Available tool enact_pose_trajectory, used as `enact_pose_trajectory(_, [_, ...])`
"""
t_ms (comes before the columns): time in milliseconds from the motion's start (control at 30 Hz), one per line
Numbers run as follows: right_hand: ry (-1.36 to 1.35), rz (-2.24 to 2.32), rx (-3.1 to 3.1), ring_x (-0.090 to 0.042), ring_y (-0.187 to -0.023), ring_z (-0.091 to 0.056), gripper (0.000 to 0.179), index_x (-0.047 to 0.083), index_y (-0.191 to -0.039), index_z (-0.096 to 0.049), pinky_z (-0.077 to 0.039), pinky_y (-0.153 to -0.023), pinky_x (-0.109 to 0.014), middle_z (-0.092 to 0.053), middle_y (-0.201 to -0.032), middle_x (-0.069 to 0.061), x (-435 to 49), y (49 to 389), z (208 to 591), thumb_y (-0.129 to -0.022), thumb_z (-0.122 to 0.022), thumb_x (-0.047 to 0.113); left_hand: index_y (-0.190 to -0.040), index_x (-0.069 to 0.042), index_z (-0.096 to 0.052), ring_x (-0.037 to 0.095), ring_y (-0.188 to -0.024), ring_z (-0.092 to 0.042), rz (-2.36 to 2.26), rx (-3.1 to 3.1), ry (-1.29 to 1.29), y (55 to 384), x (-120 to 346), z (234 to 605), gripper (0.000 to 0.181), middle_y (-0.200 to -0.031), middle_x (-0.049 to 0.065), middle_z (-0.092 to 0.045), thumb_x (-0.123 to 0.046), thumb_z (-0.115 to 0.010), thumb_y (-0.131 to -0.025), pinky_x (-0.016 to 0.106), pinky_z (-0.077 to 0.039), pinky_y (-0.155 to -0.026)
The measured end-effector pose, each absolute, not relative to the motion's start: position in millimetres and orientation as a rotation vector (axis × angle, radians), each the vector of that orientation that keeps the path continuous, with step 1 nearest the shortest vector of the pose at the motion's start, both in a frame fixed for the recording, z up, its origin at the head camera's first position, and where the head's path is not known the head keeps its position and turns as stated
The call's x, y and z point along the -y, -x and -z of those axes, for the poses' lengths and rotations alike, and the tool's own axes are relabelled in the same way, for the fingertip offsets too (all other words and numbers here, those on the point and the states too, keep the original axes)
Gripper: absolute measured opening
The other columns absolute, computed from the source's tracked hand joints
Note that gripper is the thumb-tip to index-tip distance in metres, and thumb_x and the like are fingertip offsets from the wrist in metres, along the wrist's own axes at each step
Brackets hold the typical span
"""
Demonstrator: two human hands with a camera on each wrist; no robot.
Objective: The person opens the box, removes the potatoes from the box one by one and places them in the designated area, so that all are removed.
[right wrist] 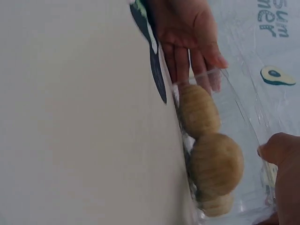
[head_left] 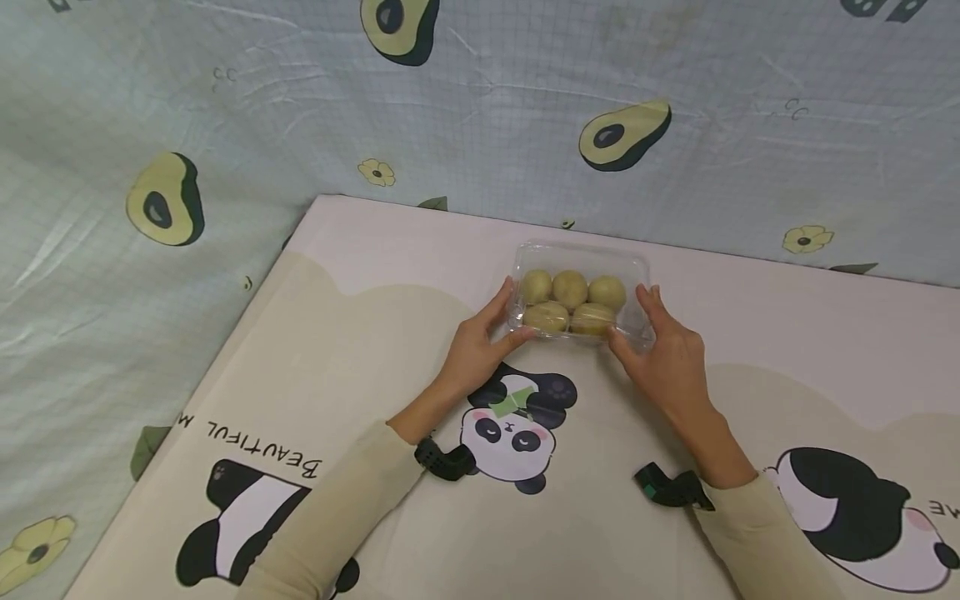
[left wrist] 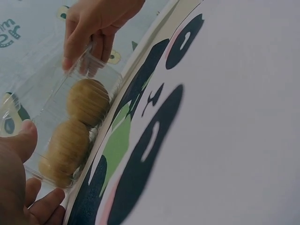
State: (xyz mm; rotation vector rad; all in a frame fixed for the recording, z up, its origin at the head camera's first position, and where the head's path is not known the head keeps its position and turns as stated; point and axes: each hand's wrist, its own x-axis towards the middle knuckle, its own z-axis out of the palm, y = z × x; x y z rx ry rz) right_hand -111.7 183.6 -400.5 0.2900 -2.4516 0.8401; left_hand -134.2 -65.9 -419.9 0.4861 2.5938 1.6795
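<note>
A clear plastic box (head_left: pixel 636 310) stands near the back edge of the table, with several round, yellowish-brown fruits (head_left: pixel 570 289) inside in two rows. My left hand (head_left: pixel 476 350) holds its left side, thumb at the near corner and fingers along the side. On the opposite side, my right hand (head_left: pixel 670 358) grips the box, its thumb at the near right corner. The left wrist view shows the fruits (left wrist: pixel 88 102) through the ribbed plastic, low down by the tabletop. In the right wrist view the right thumb (right wrist: pixel 281 150) lies against the plastic edge.
A pale tablecloth (head_left: pixel 525 542) printed with pandas covers the table. Behind and to the left hangs a light cloth (head_left: pixel 487 125) with an avocado pattern, meeting the table's edges. Black devices (head_left: pixel 446 460) are strapped at both wrists, beside beige sleeves (head_left: pixel 337 517).
</note>
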Motion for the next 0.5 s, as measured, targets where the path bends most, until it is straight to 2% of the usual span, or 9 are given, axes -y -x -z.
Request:
enact_pose_trajectory(67, [-0.327, -0.790, 2.488, -0.051, -0.091, -0.060, 0.061, -0.009, -0.129, -0.055, -0.052, -0.072, -0.058, -0.052, -0.123, -0.034, -185.2, 110.6, 397.4, -0.078, -0.077, 0.016, -0.152, -0.013, -0.025, 0.027, -0.131, -0.042, -1.686, -2.607, -0.494, 134.2, 65.2, 420.1, 0.076, -0.151, 0.005, -0.033, -0.024, -0.068, -0.090, 0.033, -0.036, -0.107])
enact_pose_trajectory(200, [-0.383, -0.680, 2.554, -0.053, -0.100, -0.057, 0.060, -0.011, -0.129, -0.053, -0.050, -0.074, -0.062, -0.050, -0.122, -0.038, -186.9, 109.2, 393.3, -0.081, -0.076, 0.017, -0.152, -0.012, -0.026, 0.027, -0.129, -0.044, -1.681, -2.622, -0.490, 134.7, 64.9, 420.7, 0.075, -0.150, 0.005, -0.034, -0.024, -0.068, -0.090, 0.032, -0.037, -0.106])
enact_pose_trajectory(367, [-0.419, -0.608, 2.591, -0.056, -0.098, -0.056, 0.059, -0.013, -0.129, -0.050, -0.049, -0.073, -0.065, -0.048, -0.122, -0.041, -187.3, 108.0, 390.6, -0.084, -0.074, 0.017, -0.152, -0.011, -0.026, 0.026, -0.130, -0.043, -1.683, -2.621, -0.499, 134.2, 65.0, 419.5, 0.075, -0.151, 0.005, -0.033, -0.023, -0.068, -0.090, 0.031, -0.036, -0.106])
enact_pose_trajectory(433, [-0.429, -0.596, 2.588, -0.056, -0.098, -0.057, 0.058, -0.013, -0.130, -0.049, -0.049, -0.072, -0.066, -0.048, -0.123, -0.041, -188.1, 107.7, 391.3, -0.088, -0.071, 0.020, -0.152, -0.011, -0.026, 0.025, -0.131, -0.042, -1.684, -2.617, -0.500, 133.9, 64.9, 418.9, 0.075, -0.151, 0.005, -0.032, -0.023, -0.068, -0.090, 0.032, -0.035, -0.107])
enact_pose_trajectory(500, [-0.449, -0.571, 2.573, -0.055, -0.096, -0.058, 0.059, -0.014, -0.130, -0.048, -0.049, -0.069, -0.065, -0.048, -0.122, -0.041, -189.3, 107.6, 392.4, -0.093, -0.063, 0.030, -0.152, -0.012, -0.026, 0.025, -0.131, -0.041, -1.687, -2.611, -0.501, 133.9, 64.6, 418.5, 0.075, -0.151, 0.005, -0.032, -0.023, -0.068, -0.090, 0.032, -0.035, -0.107])
